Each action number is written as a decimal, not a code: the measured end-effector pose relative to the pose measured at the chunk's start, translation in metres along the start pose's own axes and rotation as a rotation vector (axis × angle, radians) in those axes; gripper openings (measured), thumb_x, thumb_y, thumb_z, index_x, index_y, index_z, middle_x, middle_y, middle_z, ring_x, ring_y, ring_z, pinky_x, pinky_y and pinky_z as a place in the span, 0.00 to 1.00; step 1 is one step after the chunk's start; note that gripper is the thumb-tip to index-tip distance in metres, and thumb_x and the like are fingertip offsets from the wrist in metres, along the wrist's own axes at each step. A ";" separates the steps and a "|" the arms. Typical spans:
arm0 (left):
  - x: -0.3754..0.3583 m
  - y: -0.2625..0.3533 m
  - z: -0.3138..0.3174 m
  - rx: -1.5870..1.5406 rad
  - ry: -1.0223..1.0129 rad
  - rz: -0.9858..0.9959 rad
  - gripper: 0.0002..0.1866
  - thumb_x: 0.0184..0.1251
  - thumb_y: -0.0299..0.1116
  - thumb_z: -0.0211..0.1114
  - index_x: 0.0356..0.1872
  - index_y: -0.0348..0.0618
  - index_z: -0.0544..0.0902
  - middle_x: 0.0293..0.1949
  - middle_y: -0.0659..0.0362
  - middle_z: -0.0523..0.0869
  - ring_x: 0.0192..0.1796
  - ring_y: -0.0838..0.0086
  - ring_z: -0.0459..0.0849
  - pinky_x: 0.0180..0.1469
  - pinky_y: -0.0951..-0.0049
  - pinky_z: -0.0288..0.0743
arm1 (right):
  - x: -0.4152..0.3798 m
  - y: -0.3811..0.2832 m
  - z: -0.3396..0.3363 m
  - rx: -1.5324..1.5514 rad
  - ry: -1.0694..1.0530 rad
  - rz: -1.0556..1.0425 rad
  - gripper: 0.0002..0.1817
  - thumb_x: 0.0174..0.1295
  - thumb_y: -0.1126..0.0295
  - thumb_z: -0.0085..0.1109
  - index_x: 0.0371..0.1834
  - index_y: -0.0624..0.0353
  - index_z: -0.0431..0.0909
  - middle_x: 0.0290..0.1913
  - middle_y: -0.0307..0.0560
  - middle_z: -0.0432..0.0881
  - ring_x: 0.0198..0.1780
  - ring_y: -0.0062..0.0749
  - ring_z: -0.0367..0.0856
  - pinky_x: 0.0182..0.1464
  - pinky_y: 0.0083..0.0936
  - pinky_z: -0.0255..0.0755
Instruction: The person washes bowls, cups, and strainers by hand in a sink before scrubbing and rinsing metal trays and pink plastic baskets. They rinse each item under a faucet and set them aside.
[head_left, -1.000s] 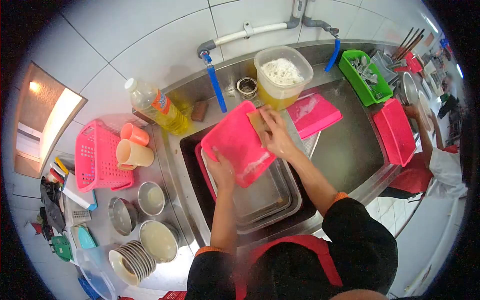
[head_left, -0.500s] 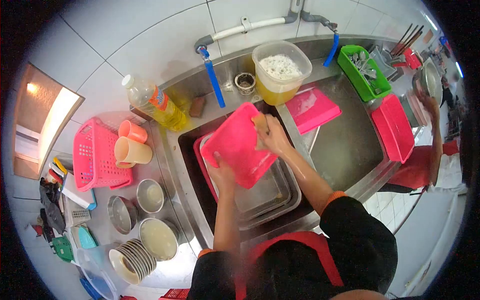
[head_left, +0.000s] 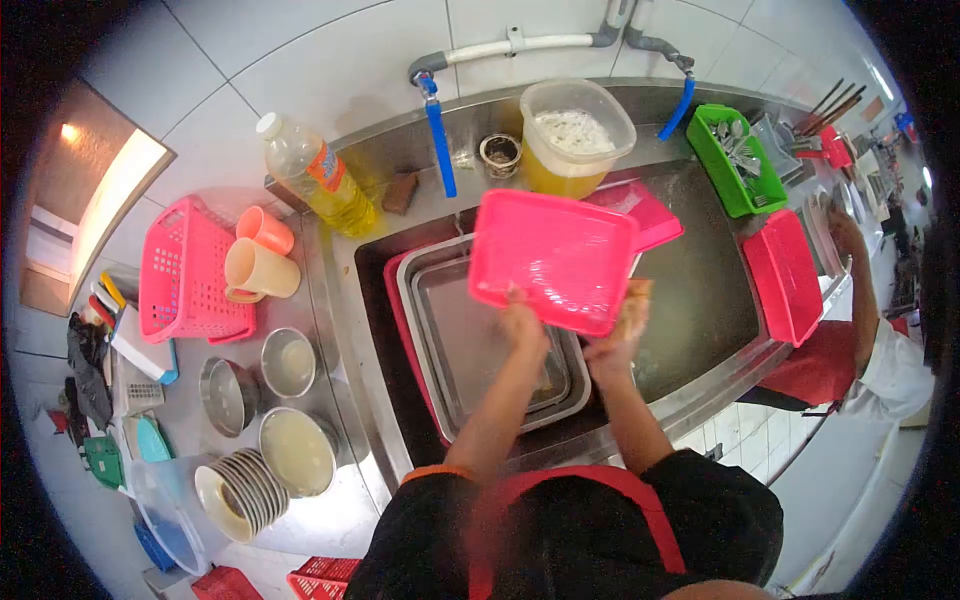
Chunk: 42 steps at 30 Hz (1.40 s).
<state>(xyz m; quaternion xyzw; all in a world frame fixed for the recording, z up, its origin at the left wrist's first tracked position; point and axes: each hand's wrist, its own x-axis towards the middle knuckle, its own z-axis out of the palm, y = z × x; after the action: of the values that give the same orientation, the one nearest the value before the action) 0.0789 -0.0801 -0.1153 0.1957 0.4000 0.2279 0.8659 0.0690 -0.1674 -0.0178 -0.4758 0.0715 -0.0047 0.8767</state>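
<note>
A pink plastic tray is held up over the left sink basin, its wet, shiny face toward me. Gripping its lower edge is my left hand, the fingers partly hidden by the tray. My right hand grips the lower right corner, with what looks like a yellowish sponge against the fingers. Below, metal trays are stacked in the basin. Another pink tray lies partly in the cloudy water of the right basin. Behind stands a clear tub of foamy yellow liquid.
On the left counter are a pink basket, mugs, metal bowls and stacked plates. A soap bottle stands behind. A green cutlery basket and pink bin line the right side, near another person's arm.
The pink tray has turned and moved right, its face now toward me. My right hand has gone from scrubbing inside its edge to gripping its lower right corner. My left hand moved right with it.
</note>
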 end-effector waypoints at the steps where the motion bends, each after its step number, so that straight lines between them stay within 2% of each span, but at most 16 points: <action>1: -0.003 -0.011 0.003 0.066 0.012 -0.006 0.19 0.61 0.42 0.51 0.48 0.40 0.68 0.41 0.58 0.75 0.43 0.70 0.74 0.47 0.67 0.67 | 0.006 0.007 -0.021 -0.005 0.014 -0.062 0.22 0.60 0.57 0.42 0.55 0.53 0.56 0.44 0.43 0.72 0.45 0.31 0.73 0.36 0.30 0.74; 7: -0.034 0.017 0.038 1.065 -0.855 0.222 0.23 0.60 0.49 0.50 0.42 0.35 0.72 0.36 0.52 0.78 0.41 0.68 0.76 0.46 0.68 0.66 | 0.017 0.005 -0.145 -0.207 0.206 0.298 0.15 0.59 0.61 0.44 0.47 0.51 0.60 0.35 0.39 0.72 0.31 0.26 0.73 0.25 0.18 0.69; 10: 0.043 0.056 -0.008 1.780 -0.442 1.079 0.23 0.49 0.47 0.58 0.38 0.37 0.76 0.42 0.45 0.76 0.46 0.56 0.74 0.49 0.62 0.66 | 0.025 0.002 -0.176 -0.062 0.401 0.300 0.11 0.59 0.61 0.46 0.42 0.49 0.63 0.33 0.37 0.72 0.27 0.23 0.72 0.21 0.16 0.65; 11: 0.068 0.080 -0.023 2.064 -0.351 0.779 0.21 0.51 0.41 0.56 0.44 0.38 0.74 0.49 0.46 0.72 0.53 0.59 0.70 0.54 0.61 0.62 | 0.027 0.002 -0.185 -0.048 0.475 0.325 0.09 0.58 0.60 0.46 0.40 0.48 0.64 0.32 0.36 0.73 0.25 0.22 0.72 0.18 0.16 0.63; 14: 0.134 0.103 -0.086 2.384 -0.252 0.964 0.22 0.55 0.32 0.47 0.54 0.39 0.66 0.51 0.51 0.70 0.55 0.64 0.67 0.55 0.57 0.59 | 0.058 0.019 -0.215 -0.072 0.434 0.298 0.08 0.59 0.58 0.46 0.36 0.46 0.67 0.29 0.35 0.73 0.24 0.20 0.72 0.18 0.12 0.65; 17: 0.134 0.103 -0.079 2.511 -0.218 1.070 0.20 0.55 0.31 0.46 0.50 0.39 0.69 0.47 0.52 0.72 0.52 0.63 0.69 0.53 0.61 0.62 | 0.059 0.015 -0.225 -0.020 0.249 0.481 0.08 0.59 0.58 0.46 0.35 0.48 0.69 0.29 0.36 0.74 0.27 0.20 0.74 0.18 0.09 0.68; 19: 0.133 0.105 -0.068 2.544 -0.272 0.871 0.18 0.54 0.31 0.47 0.47 0.40 0.70 0.46 0.52 0.72 0.51 0.63 0.70 0.51 0.62 0.64 | 0.052 0.026 -0.218 -0.254 0.053 0.268 0.12 0.59 0.56 0.45 0.37 0.51 0.69 0.30 0.39 0.75 0.26 0.21 0.74 0.15 0.09 0.67; 26: 0.089 0.162 -0.028 2.300 -0.519 0.936 0.12 0.48 0.31 0.54 0.36 0.40 0.73 0.35 0.49 0.77 0.37 0.58 0.77 0.39 0.64 0.71 | 0.046 -0.004 -0.136 0.018 0.196 0.633 0.16 0.59 0.54 0.45 0.40 0.55 0.69 0.32 0.43 0.75 0.27 0.22 0.75 0.13 0.08 0.65; 30: 0.044 0.206 -0.007 2.036 -0.842 0.950 0.11 0.44 0.29 0.55 0.33 0.39 0.73 0.34 0.49 0.77 0.37 0.55 0.76 0.38 0.62 0.71 | 0.083 -0.032 -0.036 -0.484 -0.051 0.161 0.22 0.57 0.58 0.45 0.50 0.61 0.66 0.38 0.43 0.74 0.37 0.22 0.73 0.33 0.16 0.69; 31: 0.023 0.218 0.002 2.102 -0.874 0.747 0.11 0.44 0.28 0.54 0.33 0.39 0.73 0.34 0.49 0.77 0.36 0.55 0.76 0.38 0.61 0.71 | 0.105 -0.041 -0.006 -0.527 -0.229 -0.096 0.24 0.56 0.62 0.47 0.54 0.64 0.62 0.49 0.46 0.70 0.50 0.28 0.68 0.51 0.22 0.61; 32: 0.001 0.229 0.009 2.156 -0.900 0.540 0.11 0.44 0.27 0.53 0.33 0.39 0.74 0.35 0.49 0.76 0.36 0.54 0.76 0.37 0.61 0.71 | 0.118 -0.055 0.036 -0.663 -0.311 -0.404 0.23 0.54 0.63 0.47 0.51 0.65 0.65 0.44 0.43 0.73 0.42 0.28 0.71 0.47 0.22 0.64; 33: -0.022 0.234 0.014 2.142 -0.881 0.687 0.12 0.44 0.26 0.53 0.34 0.40 0.74 0.36 0.49 0.76 0.35 0.54 0.76 0.37 0.61 0.71 | 0.139 -0.051 0.063 -0.627 -0.304 -0.498 0.28 0.53 0.66 0.49 0.57 0.63 0.56 0.53 0.51 0.66 0.55 0.35 0.64 0.56 0.28 0.57; 35: -0.072 0.244 0.021 2.123 -0.739 0.883 0.14 0.43 0.23 0.52 0.36 0.39 0.74 0.40 0.49 0.75 0.36 0.53 0.76 0.38 0.63 0.71 | 0.204 -0.037 0.101 -1.006 -0.305 -0.780 0.27 0.49 0.64 0.54 0.53 0.61 0.61 0.48 0.61 0.69 0.52 0.43 0.69 0.50 0.32 0.64; 39: -0.132 0.274 -0.004 2.015 -0.451 0.980 0.17 0.41 0.18 0.48 0.37 0.38 0.73 0.47 0.48 0.73 0.41 0.52 0.74 0.41 0.68 0.71 | 0.280 0.010 0.136 -1.893 -0.868 -0.206 0.16 0.47 0.64 0.53 0.37 0.61 0.75 0.35 0.54 0.78 0.45 0.40 0.74 0.46 0.33 0.66; 41: -0.151 0.281 -0.029 2.039 -0.226 1.194 0.20 0.39 0.16 0.47 0.40 0.34 0.72 0.48 0.49 0.74 0.44 0.56 0.76 0.44 0.71 0.69 | 0.294 0.036 0.099 -1.860 -1.075 -0.925 0.16 0.46 0.64 0.52 0.36 0.62 0.75 0.39 0.56 0.77 0.39 0.43 0.77 0.41 0.33 0.68; 42: -0.153 0.282 -0.046 2.043 -0.196 1.206 0.20 0.39 0.16 0.46 0.40 0.34 0.72 0.48 0.49 0.74 0.44 0.56 0.76 0.44 0.71 0.69 | 0.311 0.040 0.113 -2.013 -1.124 -0.548 0.17 0.47 0.64 0.51 0.39 0.60 0.75 0.39 0.55 0.77 0.39 0.42 0.77 0.41 0.32 0.68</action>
<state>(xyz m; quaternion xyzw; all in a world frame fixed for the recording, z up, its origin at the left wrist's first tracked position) -0.1125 0.0740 0.0961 0.9682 0.1719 0.1584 0.0892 0.3892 -0.0755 -0.0283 -0.8863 -0.4567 0.0758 -0.0142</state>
